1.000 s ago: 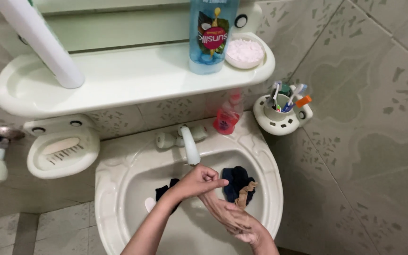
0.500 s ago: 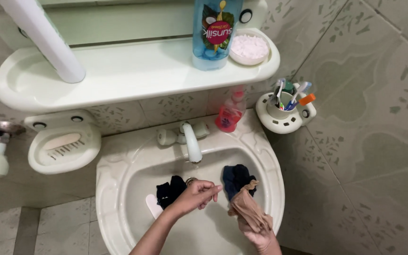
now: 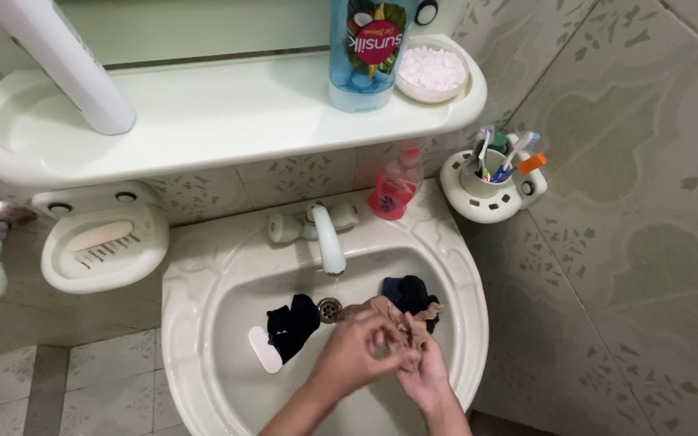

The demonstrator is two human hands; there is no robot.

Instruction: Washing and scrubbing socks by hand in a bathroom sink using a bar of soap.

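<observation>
Your left hand (image 3: 355,353) and right hand (image 3: 424,373) meet over the sink (image 3: 203,323), each grip closed on the tan stocking (image 3: 387,313) bunched between them, just in front of the drain (image 3: 330,308). One dark sock (image 3: 294,325) lies left of the drain beside a white soap bar (image 3: 263,349); another dark sock (image 3: 410,295) lies right, touching the stocking. The tap (image 3: 327,239) stands above.

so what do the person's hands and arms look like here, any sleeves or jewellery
Both forearms are bare, with no sleeves in view. The left hand and right hand wear no gloves, and no watch or bracelet shows. Rings are too small to tell.
</observation>
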